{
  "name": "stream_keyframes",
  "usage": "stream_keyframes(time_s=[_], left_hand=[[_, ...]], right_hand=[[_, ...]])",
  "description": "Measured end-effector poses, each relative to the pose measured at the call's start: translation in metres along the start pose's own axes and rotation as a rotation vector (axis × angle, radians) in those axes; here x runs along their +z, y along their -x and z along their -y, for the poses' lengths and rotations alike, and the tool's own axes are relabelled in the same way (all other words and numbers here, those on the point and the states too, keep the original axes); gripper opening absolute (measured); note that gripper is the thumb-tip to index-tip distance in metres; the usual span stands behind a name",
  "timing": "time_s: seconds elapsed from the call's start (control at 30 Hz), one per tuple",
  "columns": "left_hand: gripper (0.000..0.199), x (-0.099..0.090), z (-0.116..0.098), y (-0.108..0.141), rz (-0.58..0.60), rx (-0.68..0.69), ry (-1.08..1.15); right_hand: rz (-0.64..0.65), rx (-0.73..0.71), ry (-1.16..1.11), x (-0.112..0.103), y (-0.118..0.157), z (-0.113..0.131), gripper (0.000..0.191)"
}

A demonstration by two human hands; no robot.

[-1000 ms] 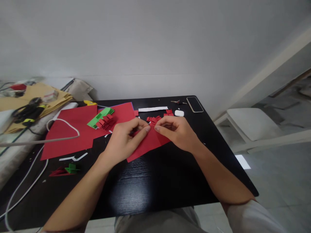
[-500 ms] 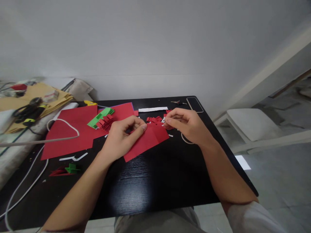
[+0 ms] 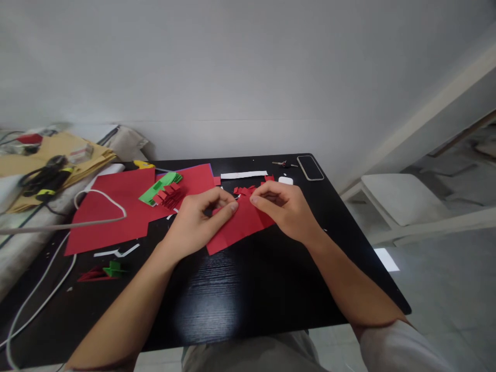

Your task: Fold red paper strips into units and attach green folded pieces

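Note:
A creased sheet of red paper [image 3: 236,225] is held a little above the black table [image 3: 248,289]. My left hand [image 3: 205,217] pinches its upper left edge between thumb and fingers. At the sheet's upper right edge, my right hand [image 3: 281,206] is closed, with thumb and index fingertip together on the paper. Just behind the sheet lie small folded red pieces [image 3: 244,190], partly hidden by it. A white strip [image 3: 244,175] lies farther back. Left of my left hand are a folded green piece [image 3: 160,187] and a pleated red piece [image 3: 169,195].
Large red sheets [image 3: 116,206] cover the left of the table, near a yellow cutter [image 3: 143,164] and a white cable [image 3: 101,221]. A small red and green piece [image 3: 103,272] lies front left. Keys [image 3: 284,164], a phone [image 3: 310,168] and a white case [image 3: 285,181] sit back right.
My right hand has moved left and now grips the red sheet. The sheet and my left hand have shifted slightly right. The white case has come into view, and a round band is now hidden.

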State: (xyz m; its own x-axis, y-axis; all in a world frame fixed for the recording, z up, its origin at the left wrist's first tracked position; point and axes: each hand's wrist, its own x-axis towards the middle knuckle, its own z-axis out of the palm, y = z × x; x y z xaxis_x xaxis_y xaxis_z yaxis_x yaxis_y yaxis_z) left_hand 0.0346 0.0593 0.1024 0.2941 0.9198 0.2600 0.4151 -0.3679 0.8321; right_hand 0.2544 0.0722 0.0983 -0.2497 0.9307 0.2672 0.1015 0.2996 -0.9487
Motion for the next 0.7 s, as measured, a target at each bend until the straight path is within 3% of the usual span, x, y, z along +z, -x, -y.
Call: stream_keyframes(time_s=[0.1, 0.33, 0.7], left_hand=[[0.023, -0.0035, 0.0032, -0.0009, -0.020, -0.032, 0.011], [0.023, -0.0019, 0.0025, 0.0004, 0.049, -0.001, -0.008], [0.025, -0.0081, -0.0002, -0.0011, -0.049, -0.060, -0.048]], right_hand=[[-0.025, 0.020, -0.010, -0.0040, -0.0020, -0.0002, 0.012], [0.108, 0.026, -0.001, -0.0072, -0.0012, -0.0010, 0.018], [0.031, 0.048, 0.022, -0.0097, -0.0018, 0.0028, 0.014]])
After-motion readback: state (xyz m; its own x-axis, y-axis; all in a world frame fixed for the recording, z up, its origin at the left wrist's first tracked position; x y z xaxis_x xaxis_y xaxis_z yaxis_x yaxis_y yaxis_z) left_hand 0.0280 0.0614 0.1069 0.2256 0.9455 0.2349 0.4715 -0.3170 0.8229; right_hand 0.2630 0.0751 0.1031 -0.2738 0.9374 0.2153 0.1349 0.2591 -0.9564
